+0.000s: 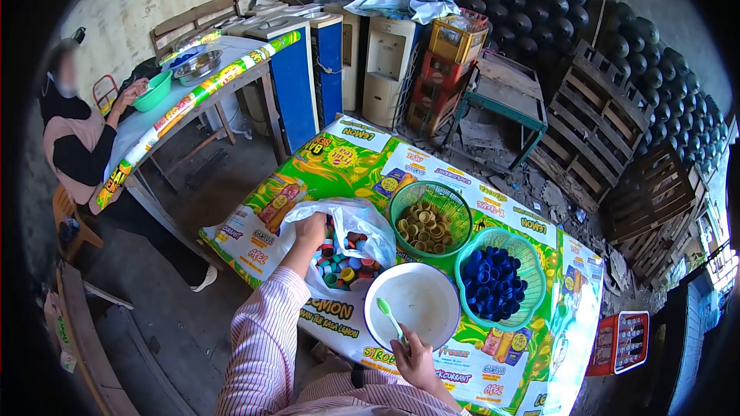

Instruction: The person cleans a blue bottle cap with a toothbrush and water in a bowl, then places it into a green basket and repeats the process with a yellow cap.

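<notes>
My left hand (311, 231) is at the mouth of a clear plastic bag (368, 219), its fingers hidden from view. Inside the bag are many bottle caps (351, 262) in red, green, blue and yellow. My right hand (416, 358) is closed around the handle of a small green brush (388, 311). The brush head is over a white bowl (440, 277) with a dark blue rim, which stands against the bag's right side. Behind the bowl sits a green basket (469, 219) of yellowish caps. To its right, a paler green basket (537, 277) holds dark blue caps.
A bright printed sheet covers my table (501, 381). At the left, a person (81, 135) sits by another table (146, 135), hands at a green bowl (159, 92). Water dispensers (383, 62), stacked crates (443, 85) and wooden pallets (597, 123) stand behind. A red crate (609, 347) is at right.
</notes>
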Demonstrator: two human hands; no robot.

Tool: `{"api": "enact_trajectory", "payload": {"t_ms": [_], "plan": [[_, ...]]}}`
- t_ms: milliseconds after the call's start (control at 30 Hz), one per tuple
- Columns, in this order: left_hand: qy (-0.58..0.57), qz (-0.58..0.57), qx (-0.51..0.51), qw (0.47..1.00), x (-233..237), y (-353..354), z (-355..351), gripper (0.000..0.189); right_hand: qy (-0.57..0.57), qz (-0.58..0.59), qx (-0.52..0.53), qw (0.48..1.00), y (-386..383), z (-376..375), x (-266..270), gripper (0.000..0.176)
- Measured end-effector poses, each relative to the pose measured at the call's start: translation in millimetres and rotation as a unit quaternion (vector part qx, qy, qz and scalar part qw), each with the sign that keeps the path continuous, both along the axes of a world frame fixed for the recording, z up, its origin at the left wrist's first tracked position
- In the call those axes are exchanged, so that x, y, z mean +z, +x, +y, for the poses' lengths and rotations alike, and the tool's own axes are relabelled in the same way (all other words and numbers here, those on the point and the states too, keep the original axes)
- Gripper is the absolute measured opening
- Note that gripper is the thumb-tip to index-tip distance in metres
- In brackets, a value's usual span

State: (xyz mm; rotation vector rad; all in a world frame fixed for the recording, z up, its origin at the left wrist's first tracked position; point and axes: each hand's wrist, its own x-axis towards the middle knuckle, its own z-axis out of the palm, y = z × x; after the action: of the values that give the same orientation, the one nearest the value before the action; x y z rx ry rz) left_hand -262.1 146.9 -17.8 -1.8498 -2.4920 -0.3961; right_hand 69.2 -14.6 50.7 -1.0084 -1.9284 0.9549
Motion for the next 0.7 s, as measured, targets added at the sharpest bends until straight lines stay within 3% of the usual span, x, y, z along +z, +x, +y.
{"api": "enact_trajectory", "payload": {"t_ms": [133, 200, 267, 333, 367, 433, 467, 567, 600, 667, 700], "plan": [[0.049, -0.062, 0.03, 0.996, 4.1, 14.6, -19.8, 0.01, -0.026, -0.016, -0.002, 1.0, 8.4, -2.5, 3.9, 0.034], [0.2, -0.103, -0.037, 0.974, 9.1, 23.7, -37.5, 0.008, -0.028, 0.001, 0.002, 1.0, 10.9, -4.5, 0.8, 0.033], [0.27, -0.208, -0.05, 0.939, 10.1, 39.6, -60.8, 0.013, -0.05, 0.006, 0.004, 0.999, 12.3, -7.9, -5.3, 0.034], [0.181, -0.396, 0.028, 0.9, 29.3, 63.6, -90.9, 0.013, -0.017, 0.036, 0.003, 0.999, 14.0, -10.6, -7.4, 0.031], [0.189, -0.56, 0.03, 0.806, 26.2, 69.6, -101.0, 0.013, -0.019, 0.038, 0.006, 0.999, 15.8, -12.0, -6.6, 0.032], [0.187, -0.826, 0.012, 0.532, 28.2, 83.1, -125.3, 0.018, -0.034, 0.031, 0.011, 0.999, 21.4, -15.3, -4.4, 0.033], [0.178, -0.874, -0.02, 0.452, 31.9, 90.5, -136.0, 0.023, -0.045, 0.024, 0.015, 0.999, 24.6, -16.8, -3.5, 0.034], [0.154, -0.93, -0.029, 0.332, 44.4, 109.0, -152.9, 0.028, -0.041, 0.037, 0.002, 0.998, 32.4, -19.4, -9.9, 0.032], [0.139, -0.936, -0.047, 0.32, 47.7, 114.9, -154.9, 0.027, -0.02, 0.061, -0.009, 0.998, 35.6, -21.0, -14.2, 0.031], [0.152, -0.876, -0.057, 0.455, 58.0, 133.0, -159.3, 0.023, -0.034, 0.073, -0.049, 0.996, 44.1, -23.5, -18.2, 0.031], [0.148, -0.793, -0.023, 0.591, 62.0, 145.5, -156.5, 0.018, -0.053, 0.067, -0.069, 0.994, 50.1, -24.7, -16.6, 0.031]]}}
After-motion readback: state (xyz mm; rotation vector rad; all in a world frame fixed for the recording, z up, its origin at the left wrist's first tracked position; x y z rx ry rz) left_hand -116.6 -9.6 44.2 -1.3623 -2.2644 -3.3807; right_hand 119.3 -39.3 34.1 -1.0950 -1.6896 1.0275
